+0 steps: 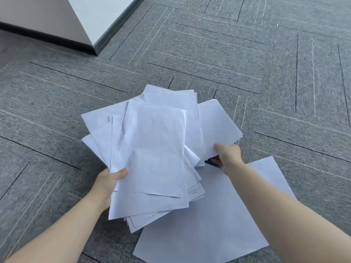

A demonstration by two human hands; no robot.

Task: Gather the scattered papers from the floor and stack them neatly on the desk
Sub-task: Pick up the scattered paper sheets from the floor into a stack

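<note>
A loose, uneven bundle of white papers (152,156) is held above the grey carpet, its sheets fanned at different angles. My left hand (108,182) grips the bundle at its lower left edge, thumb on top. My right hand (227,154) pinches a single white sheet (216,126) at the bundle's right side, thumb on top and fingers beneath. One more white sheet (218,221) lies flat on the floor under my right forearm, partly covered by the bundle and the arm.
Grey carpet tiles (247,63) with dark seams cover the floor all around. A white wall corner with a dark baseboard (91,47) juts in at the top left. No desk is in view.
</note>
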